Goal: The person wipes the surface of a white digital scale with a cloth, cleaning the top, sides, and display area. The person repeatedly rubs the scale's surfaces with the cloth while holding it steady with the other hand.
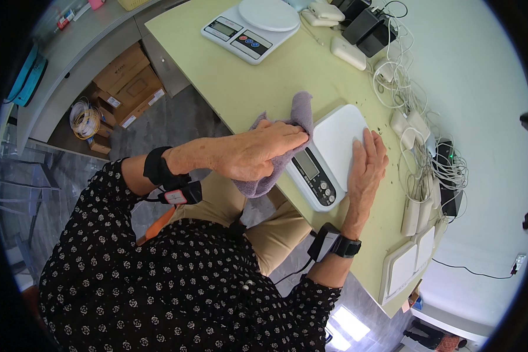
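Note:
A white kitchen scale [340, 135] with a small display and a black button panel lies near the table's front edge. My left hand [258, 148] is closed on a purple-grey cloth [302, 108], which bunches up beside the scale's left edge and hangs partly over the table edge. The cloth appears to touch the side of the scale by its display. My right hand [366, 164] rests with fingers stretched along the right side of the scale's platform, steadying nothing else in view. Its fingertips lie over the far right edge.
A second white scale [252, 29] with a round platform stands at the far left of the green table [229, 88]. Tangled white cables [416, 141], adapters and black boxes [369, 32] line the wall side. White panels [408, 261] lie at the near right corner. Cardboard boxes [129, 82] sit under the left counter.

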The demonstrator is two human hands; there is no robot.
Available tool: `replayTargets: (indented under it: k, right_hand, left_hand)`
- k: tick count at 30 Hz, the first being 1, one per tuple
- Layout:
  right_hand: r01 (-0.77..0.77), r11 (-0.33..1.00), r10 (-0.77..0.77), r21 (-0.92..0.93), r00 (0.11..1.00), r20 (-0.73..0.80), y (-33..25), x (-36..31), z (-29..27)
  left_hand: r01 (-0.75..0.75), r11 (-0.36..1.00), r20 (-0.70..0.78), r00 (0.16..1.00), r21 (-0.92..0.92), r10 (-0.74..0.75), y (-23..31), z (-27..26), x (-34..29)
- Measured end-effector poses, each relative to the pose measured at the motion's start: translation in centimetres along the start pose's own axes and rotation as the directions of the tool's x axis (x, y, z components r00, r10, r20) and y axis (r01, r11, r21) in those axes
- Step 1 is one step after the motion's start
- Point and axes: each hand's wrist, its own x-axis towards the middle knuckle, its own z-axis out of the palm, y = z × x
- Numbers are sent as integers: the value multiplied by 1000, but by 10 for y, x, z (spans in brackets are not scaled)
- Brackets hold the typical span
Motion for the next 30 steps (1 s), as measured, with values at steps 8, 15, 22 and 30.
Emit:
replayTargets:
  k: [8,15,22,30]
  right_hand:
    - [36,999,-36,8,999,10,5,0,1]
    - [29,1000,-29,-7,1000,6,2,-1,1]
    - [-10,1000,10,-12,1000,-7,1,-3,1]
    - [-15,996,14,-86,1000,-15,2,-1,4]
  left_hand:
    - [99,964,-87,989,-247,-123,-4,-20,48]
    - [116,905,47,993,-410,-106,-28,-31,118]
    - [-99,994,37,994,-47,101,-47,-23,151]
    - [-20,997,81,997,69,15,-18,-17,76]
